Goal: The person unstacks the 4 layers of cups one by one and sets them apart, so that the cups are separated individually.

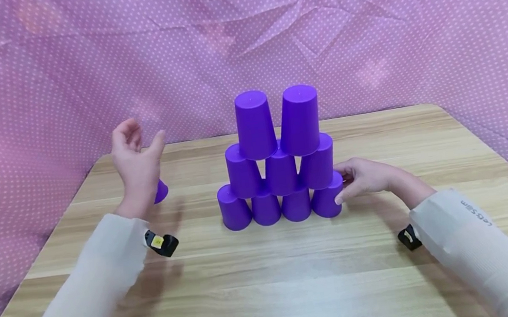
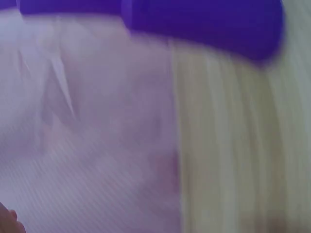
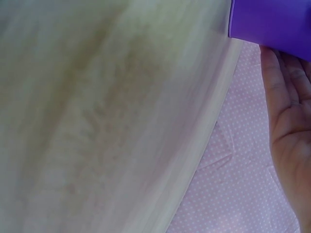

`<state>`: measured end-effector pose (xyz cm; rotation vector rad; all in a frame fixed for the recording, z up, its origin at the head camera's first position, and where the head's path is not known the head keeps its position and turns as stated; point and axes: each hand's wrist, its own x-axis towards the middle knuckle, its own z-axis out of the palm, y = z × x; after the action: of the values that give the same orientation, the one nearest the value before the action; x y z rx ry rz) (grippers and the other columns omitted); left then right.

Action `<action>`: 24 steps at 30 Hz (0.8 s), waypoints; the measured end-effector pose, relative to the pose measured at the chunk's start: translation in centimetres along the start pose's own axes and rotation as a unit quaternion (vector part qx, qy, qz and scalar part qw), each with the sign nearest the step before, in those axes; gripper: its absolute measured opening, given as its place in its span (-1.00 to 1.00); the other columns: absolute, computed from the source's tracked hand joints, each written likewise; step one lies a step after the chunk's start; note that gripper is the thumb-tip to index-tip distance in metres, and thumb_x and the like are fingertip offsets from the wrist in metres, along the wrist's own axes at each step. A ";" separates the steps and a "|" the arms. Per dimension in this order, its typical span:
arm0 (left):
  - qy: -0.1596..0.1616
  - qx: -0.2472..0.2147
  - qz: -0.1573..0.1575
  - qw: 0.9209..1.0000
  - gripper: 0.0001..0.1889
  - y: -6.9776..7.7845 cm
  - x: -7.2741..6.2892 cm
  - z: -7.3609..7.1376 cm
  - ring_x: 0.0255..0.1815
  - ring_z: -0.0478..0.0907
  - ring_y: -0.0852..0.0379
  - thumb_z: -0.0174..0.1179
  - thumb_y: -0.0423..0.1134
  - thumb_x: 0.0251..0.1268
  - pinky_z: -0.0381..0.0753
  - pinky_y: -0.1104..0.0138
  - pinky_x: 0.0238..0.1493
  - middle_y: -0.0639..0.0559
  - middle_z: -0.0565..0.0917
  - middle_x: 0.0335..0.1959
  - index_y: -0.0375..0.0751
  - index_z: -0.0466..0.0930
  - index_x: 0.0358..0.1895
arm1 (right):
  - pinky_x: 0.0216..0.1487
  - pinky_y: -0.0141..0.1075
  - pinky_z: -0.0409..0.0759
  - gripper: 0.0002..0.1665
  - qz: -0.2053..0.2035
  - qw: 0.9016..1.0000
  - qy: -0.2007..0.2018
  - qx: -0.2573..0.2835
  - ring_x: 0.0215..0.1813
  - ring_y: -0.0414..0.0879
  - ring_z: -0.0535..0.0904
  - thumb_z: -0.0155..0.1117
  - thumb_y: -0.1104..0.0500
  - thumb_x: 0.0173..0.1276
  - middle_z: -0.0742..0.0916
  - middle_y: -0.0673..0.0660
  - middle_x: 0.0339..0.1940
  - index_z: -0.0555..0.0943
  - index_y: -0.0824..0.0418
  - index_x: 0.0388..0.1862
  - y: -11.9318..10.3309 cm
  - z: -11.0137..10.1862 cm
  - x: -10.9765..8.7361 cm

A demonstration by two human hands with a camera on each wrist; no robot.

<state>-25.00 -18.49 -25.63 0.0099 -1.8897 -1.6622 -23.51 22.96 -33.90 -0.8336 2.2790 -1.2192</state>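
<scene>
Purple cups stand upside down in a pyramid: several in the bottom row, three in the middle row (image 1: 281, 171), two on top, the left top cup (image 1: 254, 127) and the right top cup (image 1: 300, 122). My right hand (image 1: 367, 176) is at the right end, its thumb and fingers at the bottom right cup (image 1: 325, 201). In the right wrist view, fairly straight fingers (image 3: 276, 80) touch a purple cup (image 3: 272, 22). Left of the pyramid, my left hand (image 1: 136, 158) is raised with fingers spread, holding nothing. Purple cups (image 2: 209, 26) cross the top of the blurred left wrist view.
Behind my left wrist, a purple object (image 1: 161, 192) is mostly hidden. Everything stands on a wood-grain table (image 1: 267, 281). A pink dotted cloth (image 1: 178, 58) hangs behind the table and along its sides.
</scene>
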 end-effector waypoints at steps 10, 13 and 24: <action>-0.100 -0.146 0.066 0.982 -0.57 5.4 -3.8 4.0 0.11 0.48 0.08 0.19 -0.55 0.09 0.42 0.35 0.25 0.04 0.54 -0.05 -0.45 0.40 0.08 | -0.07 -0.29 0.63 -0.40 0.000 1.000 -0.003 0.005 -0.16 -0.10 0.64 0.43 0.24 0.05 0.70 0.23 -0.18 0.48 0.44 0.06 -0.1 0.1 -0.1; -0.137 -0.151 0.068 0.977 -0.54 6.5 -4.9 4.7 0.12 0.47 0.09 0.19 -0.55 0.09 0.40 0.34 0.26 -0.04 0.54 0.00 -0.48 0.37 0.12 | -0.07 -0.30 0.63 -0.41 -0.004 1.000 -0.003 0.005 -0.17 -0.11 0.64 0.43 0.25 0.04 0.70 0.23 -0.19 0.48 0.44 0.06 0.0 0.1 -0.1; -0.217 -0.121 0.071 0.966 -0.48 8.4 -6.7 7.0 0.21 0.42 0.13 0.25 -0.48 0.08 0.33 0.40 0.30 -0.18 0.50 0.13 -0.42 0.38 0.17 | -0.07 -0.30 0.63 -0.40 -0.001 1.000 -0.003 0.003 -0.17 -0.12 0.64 0.43 0.24 0.05 0.70 0.24 -0.19 0.47 0.46 0.06 -0.2 0.0 -0.1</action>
<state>-19.52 -7.86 -21.15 -0.6212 -1.9183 -1.8933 -23.33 22.96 -33.75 -0.8369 2.2699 -1.2227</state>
